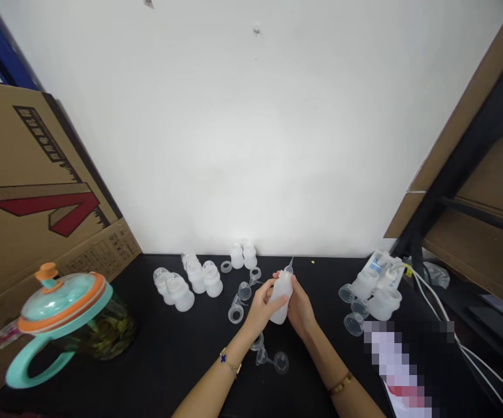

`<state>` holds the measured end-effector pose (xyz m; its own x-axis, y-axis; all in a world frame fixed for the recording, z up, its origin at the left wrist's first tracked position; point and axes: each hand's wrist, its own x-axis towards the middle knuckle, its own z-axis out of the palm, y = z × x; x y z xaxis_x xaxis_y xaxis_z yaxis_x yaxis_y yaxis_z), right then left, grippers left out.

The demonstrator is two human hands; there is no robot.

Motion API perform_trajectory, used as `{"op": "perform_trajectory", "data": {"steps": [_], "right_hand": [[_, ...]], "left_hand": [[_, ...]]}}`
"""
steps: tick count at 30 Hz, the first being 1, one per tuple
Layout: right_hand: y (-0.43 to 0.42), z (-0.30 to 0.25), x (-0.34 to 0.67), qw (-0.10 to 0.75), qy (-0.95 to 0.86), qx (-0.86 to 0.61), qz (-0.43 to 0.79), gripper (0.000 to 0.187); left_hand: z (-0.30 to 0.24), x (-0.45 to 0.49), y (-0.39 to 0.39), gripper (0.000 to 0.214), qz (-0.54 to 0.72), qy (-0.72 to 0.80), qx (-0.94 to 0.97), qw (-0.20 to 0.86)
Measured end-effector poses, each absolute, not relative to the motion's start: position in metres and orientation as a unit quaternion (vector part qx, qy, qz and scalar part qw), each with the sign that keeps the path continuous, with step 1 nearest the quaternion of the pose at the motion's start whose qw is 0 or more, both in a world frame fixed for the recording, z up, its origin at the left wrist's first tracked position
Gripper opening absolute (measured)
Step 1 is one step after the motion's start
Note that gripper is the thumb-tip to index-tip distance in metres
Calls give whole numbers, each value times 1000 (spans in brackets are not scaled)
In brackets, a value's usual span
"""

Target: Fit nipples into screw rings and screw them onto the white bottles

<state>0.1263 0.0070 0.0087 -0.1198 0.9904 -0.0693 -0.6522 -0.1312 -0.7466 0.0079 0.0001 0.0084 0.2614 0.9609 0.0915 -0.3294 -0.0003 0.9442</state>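
Observation:
A white translucent squeeze bottle (281, 297) is held tilted above the black table, a clear pointed nozzle (289, 266) at its top. My left hand (260, 305) wraps around the bottle's left side, thumb across its front. On the other side my right hand (300, 305) grips it near the neck, its fingers partly hidden behind the bottle. Close by on the left lie clear funnel-shaped caps (245, 291) and a ring (235, 314). Nearer to me, between my forearms, rests another clear nozzle piece (281, 363).
Capped white bottles (180, 294) stand at left, two uncapped bottles (236, 256) by the wall. A teal-lidded jug (64, 313) and a carton (38, 174) occupy the left side. At right are more bottles (384, 303), clear cups (354, 324), white cables (442, 313) and a blurred sheet (401, 371).

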Motion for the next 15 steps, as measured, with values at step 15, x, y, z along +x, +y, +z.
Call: {"op": "perform_trajectory", "data": {"steps": [15], "right_hand": [[14,-1,124,628,-293,-271,668,45]], "left_hand": [[6,9,-1,48,532,360,565,517]]}}
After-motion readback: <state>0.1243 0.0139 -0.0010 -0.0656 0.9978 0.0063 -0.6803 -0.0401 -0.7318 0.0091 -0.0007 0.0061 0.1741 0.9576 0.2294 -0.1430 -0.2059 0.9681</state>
